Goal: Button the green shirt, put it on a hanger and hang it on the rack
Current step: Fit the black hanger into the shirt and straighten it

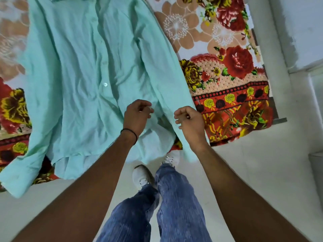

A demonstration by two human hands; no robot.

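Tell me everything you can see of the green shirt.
The green shirt is pale mint, of thin creased cloth. It lies spread front-up on the floral bedsheet, hem and both cuffs hanging over the near edge. One white button shows on its placket. The left hand and right hand are at its lower front and sleeve; grip unclear.

Frame is showing: one green shirt (pixel 83 55), carrying two sleeves (pixel 19 172) (pixel 174 81) and one plainly visible button (pixel 105 84). One floral bedsheet (pixel 227 70). Two hands: left hand (pixel 138 116), right hand (pixel 190 122). One black wristband (pixel 134 135). Two white shoes (pixel 142 175) (pixel 172 158), two jean legs (pixel 129 219) (pixel 180 203).
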